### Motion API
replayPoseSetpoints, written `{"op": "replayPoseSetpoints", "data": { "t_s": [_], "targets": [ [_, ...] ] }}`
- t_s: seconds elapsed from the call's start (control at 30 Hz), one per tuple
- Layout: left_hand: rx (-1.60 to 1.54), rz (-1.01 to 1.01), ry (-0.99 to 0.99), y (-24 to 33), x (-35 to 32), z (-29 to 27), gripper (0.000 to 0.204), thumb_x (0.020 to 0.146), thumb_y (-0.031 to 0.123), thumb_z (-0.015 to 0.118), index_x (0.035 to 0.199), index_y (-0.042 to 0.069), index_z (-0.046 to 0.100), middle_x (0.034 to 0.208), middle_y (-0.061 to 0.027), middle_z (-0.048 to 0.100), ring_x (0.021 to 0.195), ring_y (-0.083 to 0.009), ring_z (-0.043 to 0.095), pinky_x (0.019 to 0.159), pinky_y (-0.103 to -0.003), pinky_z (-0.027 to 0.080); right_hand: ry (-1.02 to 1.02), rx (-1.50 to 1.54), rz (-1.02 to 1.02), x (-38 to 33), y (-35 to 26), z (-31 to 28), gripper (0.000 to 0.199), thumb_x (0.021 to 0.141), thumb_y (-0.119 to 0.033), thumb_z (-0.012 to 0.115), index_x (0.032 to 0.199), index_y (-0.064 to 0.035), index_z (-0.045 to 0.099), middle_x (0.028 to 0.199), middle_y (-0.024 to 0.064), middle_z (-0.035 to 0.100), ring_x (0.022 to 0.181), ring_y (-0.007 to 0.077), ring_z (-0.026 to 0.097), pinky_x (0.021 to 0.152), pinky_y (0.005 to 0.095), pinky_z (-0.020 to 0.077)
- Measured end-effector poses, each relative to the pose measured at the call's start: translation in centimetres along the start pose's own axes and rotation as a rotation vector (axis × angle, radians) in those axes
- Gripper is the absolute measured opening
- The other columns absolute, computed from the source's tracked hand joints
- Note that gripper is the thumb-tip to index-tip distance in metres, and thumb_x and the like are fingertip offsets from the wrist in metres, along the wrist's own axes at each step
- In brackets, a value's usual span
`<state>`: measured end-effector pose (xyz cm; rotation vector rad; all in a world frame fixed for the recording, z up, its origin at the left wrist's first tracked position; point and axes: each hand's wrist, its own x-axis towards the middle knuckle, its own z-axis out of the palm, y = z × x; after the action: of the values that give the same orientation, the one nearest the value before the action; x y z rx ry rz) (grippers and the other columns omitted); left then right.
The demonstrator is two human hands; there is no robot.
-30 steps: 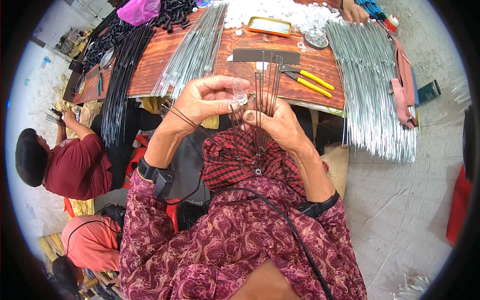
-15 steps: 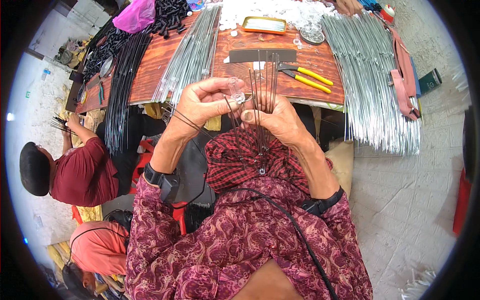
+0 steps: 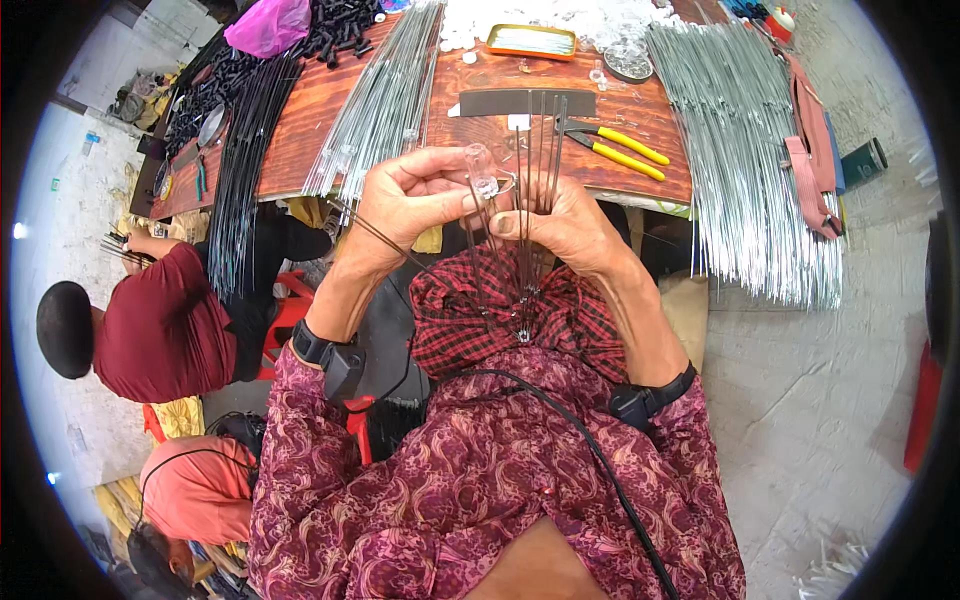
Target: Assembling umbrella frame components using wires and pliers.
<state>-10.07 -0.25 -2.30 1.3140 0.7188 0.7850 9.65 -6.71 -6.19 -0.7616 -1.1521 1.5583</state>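
Both hands are raised together in front of the table edge. My left hand (image 3: 408, 200) is closed, its thumb and fingers pinching a small clear plastic fitting (image 3: 479, 163) that points upward. My right hand (image 3: 575, 232) wraps round an umbrella frame (image 3: 527, 275) of thin dark metal ribs, the thumb laid across them. Several rib ends stick up above that hand, while the lower ribs run down to a small joint over my lap. A few dark rods slant out beneath my left wrist. The fingertips partly hide where the fitting meets the ribs.
Yellow-handled pliers (image 3: 628, 152) lie beside a dark flat bar (image 3: 528, 103) on the wooden table. Silver rods (image 3: 765, 180) overhang its right edge; black rods (image 3: 245, 180) overhang the left. White plastic pieces and an orange-rimmed tray (image 3: 531, 42) stand behind. Co-workers (image 3: 165, 335) sit at left.
The clear fitting and my left fingers have shifted slightly up and to the right, and the fitting stands more upright. My right hand keeps its hold. The co-worker in dark red leans a little differently.
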Motion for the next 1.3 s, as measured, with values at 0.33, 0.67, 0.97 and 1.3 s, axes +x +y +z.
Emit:
{"op": "replayPoseSetpoints", "data": {
  "t_s": [0.33, 0.67, 0.97, 1.3],
  "targets": [
    [-0.070, -0.019, -0.023, -0.1, 0.2, 0.1, 0.044, 0.079, -0.003, 0.071, 0.120, -0.006, 0.058, 0.098, -0.0139, 0.068, 0.077, -0.0185, 0.067, 0.071, -0.029, 0.056, 0.000, 0.100, 0.022, 0.8, 0.4, -0.1, 0.019, 0.085, -0.012, 0.071, 0.097, -0.0001, 0.063, 0.089, 0.0061, 0.067, 0.076, 0.0113, 0.061, 0.070, 0.0244, 0.0492],
    [-0.069, -0.046, -0.165, 0.9, -0.5, -0.6, 0.053, 0.083, 0.001, 0.068, 0.133, -0.005, 0.049, 0.110, -0.0125, 0.066, 0.102, -0.0180, 0.065, 0.090, -0.029, 0.052, 0.015, 0.095, 0.068, 1.1, 0.1, -0.3, 0.017, 0.087, -0.012, 0.069, 0.096, 0.0001, 0.062, 0.090, 0.0080, 0.066, 0.075, 0.0141, 0.062, 0.072, 0.0287, 0.0527],
    [0.001, -0.036, -0.068, 1.0, -1.1, 0.1, 0.044, 0.082, 0.000, 0.070, 0.124, -0.004, 0.056, 0.108, -0.0117, 0.066, 0.099, -0.0158, 0.064, 0.087, -0.027, 0.052, 0.035, 0.042, 0.031, 0.7, 0.5, 1.2, 0.017, 0.087, -0.011, 0.069, 0.098, -0.0006, 0.063, 0.088, 0.0049, 0.066, 0.078, 0.0128, 0.062, 0.072, 0.0265, 0.0514],
    [-0.086, -0.029, 0.003, -0.3, -1.9, -1.4, 0.042, 0.074, -0.004, 0.074, 0.114, -0.004, 0.060, 0.105, -0.0131, 0.068, 0.092, -0.0194, 0.068, 0.082, -0.030, 0.056, 0.015, 0.021, 0.034, 0.7, -0.4, 2.6, 0.017, 0.085, -0.007, 0.070, 0.098, 0.0003, 0.064, 0.088, 0.0035, 0.066, 0.079, 0.0088, 0.061, 0.073, 0.0244, 0.0500]
  ]
}}
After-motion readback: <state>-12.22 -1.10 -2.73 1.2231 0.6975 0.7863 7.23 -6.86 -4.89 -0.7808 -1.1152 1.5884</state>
